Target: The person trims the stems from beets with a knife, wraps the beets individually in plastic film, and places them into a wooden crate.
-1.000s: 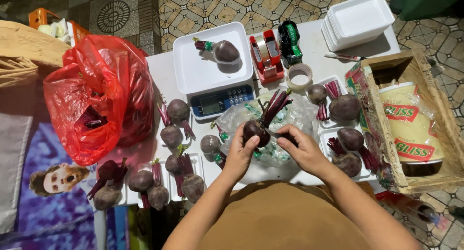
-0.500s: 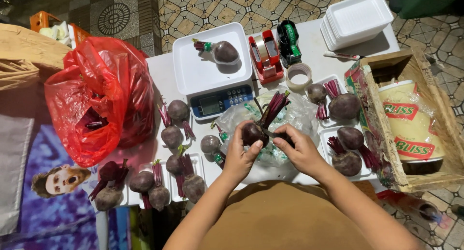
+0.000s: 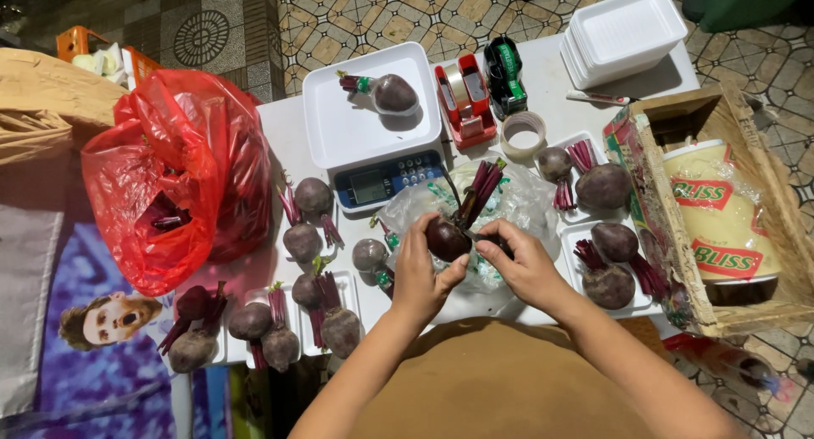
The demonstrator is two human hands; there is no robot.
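Dark purple beetroot (image 3: 447, 238) clasped in left hand (image 3: 418, 274), right hand (image 3: 523, 262) beside it, fingers seemingly pinching its base, clear plastic bag (image 3: 517, 203) just beyond.

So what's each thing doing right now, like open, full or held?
Beetroot: held in both hands.
Left hand: gripping the beetroot.
Right hand: pinching near its stems.
Scale: one beetroot on its tray.
Red bag: open.
Foam trays: stacked.

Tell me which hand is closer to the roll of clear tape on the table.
Right. The right hand sits just below the tape roll, at the held beet's right side; the left hand is farther away, on the beet's left.
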